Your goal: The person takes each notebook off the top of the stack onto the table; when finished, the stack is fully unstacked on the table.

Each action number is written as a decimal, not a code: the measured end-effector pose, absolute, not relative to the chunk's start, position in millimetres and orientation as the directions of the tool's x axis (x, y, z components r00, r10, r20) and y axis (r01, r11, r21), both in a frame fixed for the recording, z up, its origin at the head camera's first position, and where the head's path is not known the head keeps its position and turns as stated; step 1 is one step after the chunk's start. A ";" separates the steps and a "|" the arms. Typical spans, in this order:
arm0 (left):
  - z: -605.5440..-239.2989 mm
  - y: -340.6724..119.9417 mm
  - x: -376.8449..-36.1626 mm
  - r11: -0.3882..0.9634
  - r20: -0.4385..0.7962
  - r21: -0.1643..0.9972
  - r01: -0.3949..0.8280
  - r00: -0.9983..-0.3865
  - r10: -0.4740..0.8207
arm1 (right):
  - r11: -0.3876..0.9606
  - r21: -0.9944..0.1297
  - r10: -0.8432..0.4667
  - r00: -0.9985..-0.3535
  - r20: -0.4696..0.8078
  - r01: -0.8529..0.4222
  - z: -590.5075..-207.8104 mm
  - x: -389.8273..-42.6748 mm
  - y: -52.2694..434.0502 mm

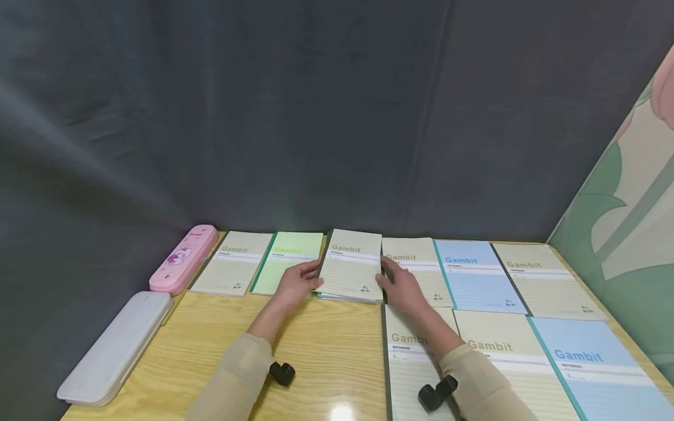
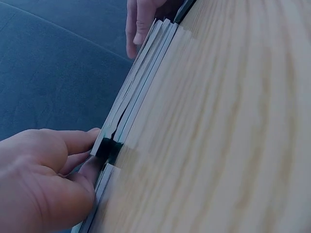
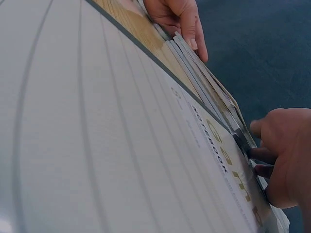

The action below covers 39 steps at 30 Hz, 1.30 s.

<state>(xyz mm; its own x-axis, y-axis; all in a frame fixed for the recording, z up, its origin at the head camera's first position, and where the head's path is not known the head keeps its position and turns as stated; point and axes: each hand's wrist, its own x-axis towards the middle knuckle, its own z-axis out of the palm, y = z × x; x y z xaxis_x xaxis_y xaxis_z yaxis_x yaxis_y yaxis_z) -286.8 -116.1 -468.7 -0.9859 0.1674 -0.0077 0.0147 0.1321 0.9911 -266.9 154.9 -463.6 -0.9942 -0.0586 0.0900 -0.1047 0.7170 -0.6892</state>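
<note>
A small stack of beige "Gambit" notebooks lies at the back middle of the wooden table. My left hand pinches its left edge, thumb on top. My right hand grips the right edge. In the left wrist view my left hand's fingertips press on the layered edge of the stack, and the right hand shows at the far end. From the right wrist the right hand curls at the stack's edge, with the left hand beyond.
Beige and green notebooks lie left of the stack; beige, blue and beige ones lie right. Larger notebooks fill the front right. A pink pencil case and a white case sit left.
</note>
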 end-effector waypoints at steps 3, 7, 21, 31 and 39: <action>-466.1 -115.0 -287.3 0.122 -0.007 0.992 0.009 -0.992 0.123 | 0.723 -0.683 -0.052 -0.994 0.100 -0.106 -462.9 -266.2 155.7; -461.5 -113.7 -287.7 0.118 -0.018 0.993 -0.009 -0.997 0.075 | 0.741 -0.661 -0.060 -0.992 0.113 -0.120 -461.8 -264.5 155.8; -443.1 -119.5 -282.0 0.339 -0.069 0.941 0.009 -0.974 0.218 | 0.737 -0.650 -0.101 -0.981 0.166 -0.185 -459.9 -263.5 159.1; -445.8 -131.6 -272.8 0.368 -0.150 0.928 -0.056 -0.960 0.235 | 0.744 -0.649 -0.090 -0.986 0.137 -0.158 -461.7 -265.7 154.5; -449.1 -139.3 -253.4 0.346 -0.163 0.935 -0.081 -0.963 0.215 | 0.743 -0.649 -0.100 -0.986 0.136 -0.165 -462.7 -265.1 152.9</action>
